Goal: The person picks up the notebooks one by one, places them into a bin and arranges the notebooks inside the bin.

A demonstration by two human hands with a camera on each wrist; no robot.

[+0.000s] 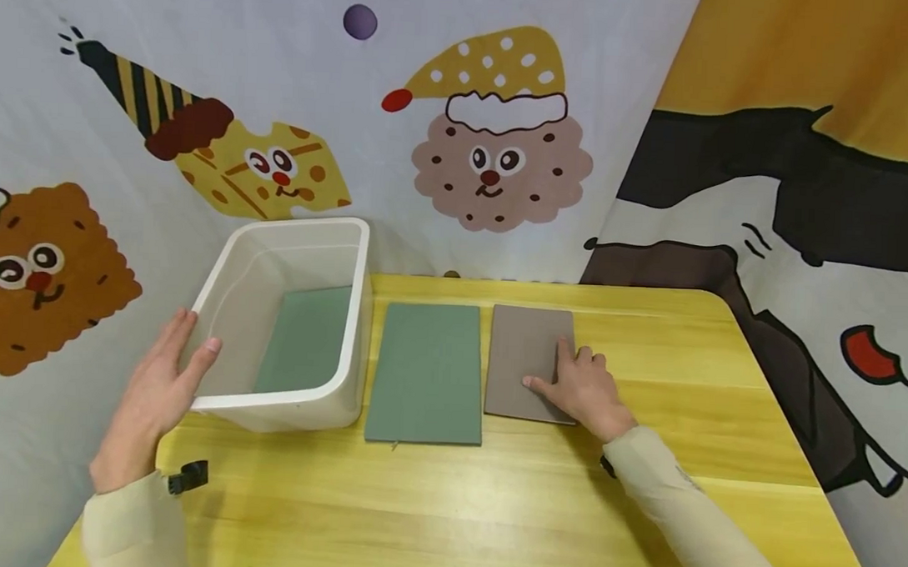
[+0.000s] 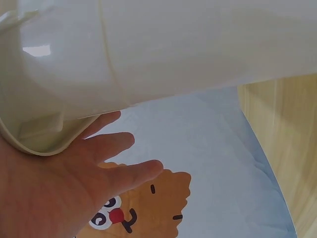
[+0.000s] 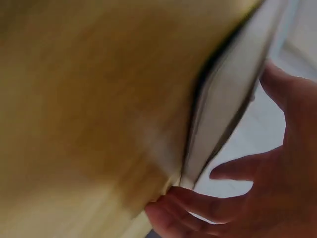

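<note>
The right hand point(image 1: 589, 392) is placed at the right edge of a grey-brown notebook point(image 1: 523, 344), with the thumb laid on the cover and the outer fingers reaching past the edge; whether the notebook is gripped cannot be told. The left hand point(image 1: 153, 381) is held with fingers extended and is set against the left side of a white bin point(image 1: 299, 416), the thumb brought over the rim; in the left wrist view the fingers are seen spread beside the bin's outer wall. Light sleeves point(image 1: 687, 492) are worn on both arms, and a dark strap point(image 1: 189, 477) is noted at the left wrist. The grey-brown notebook is laid flat on the wooden counter point(image 1: 431, 516), just to the right of a larger green notebook point(image 1: 427, 374), from whose lower edge a short ribbon end point(image 1: 395, 445) is seen protruding. The green notebook is positioned between the bin and the grey-brown notebook. A flat green item point(image 1: 309, 341) is contained on the bin's floor. Behind the counter, a white fabric backdrop point(image 1: 283, 27) is printed with cartoon biscuit and cheese figures.
</note>
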